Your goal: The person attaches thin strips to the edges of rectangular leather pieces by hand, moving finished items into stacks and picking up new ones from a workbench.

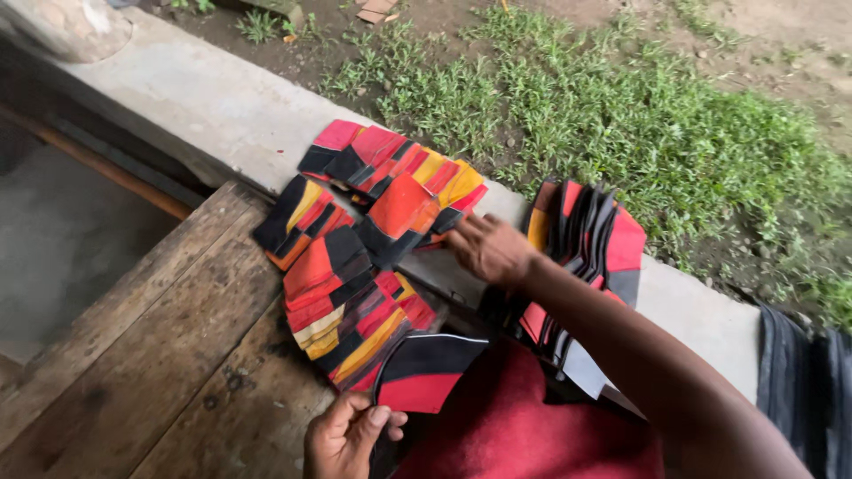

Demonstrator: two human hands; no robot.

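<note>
Left hand (344, 435): pinching the edge of a curved red-and-black fabric piece (424, 372).
Right hand (486, 249): fingers spread on fanned red, yellow and black fabric pieces (373, 213).
Upright stack of similar pieces (590, 239): just beside the wrist, on the grey concrete ledge (204, 106).
Worn wooden planks (151, 355): under the nearer pieces.
Grass patch (639, 115): beyond the ledge.

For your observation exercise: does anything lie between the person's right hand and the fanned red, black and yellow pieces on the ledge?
Nothing visible does. The right hand already rests its fingertips on the edge of the fanned pieces on the concrete ledge.
</note>
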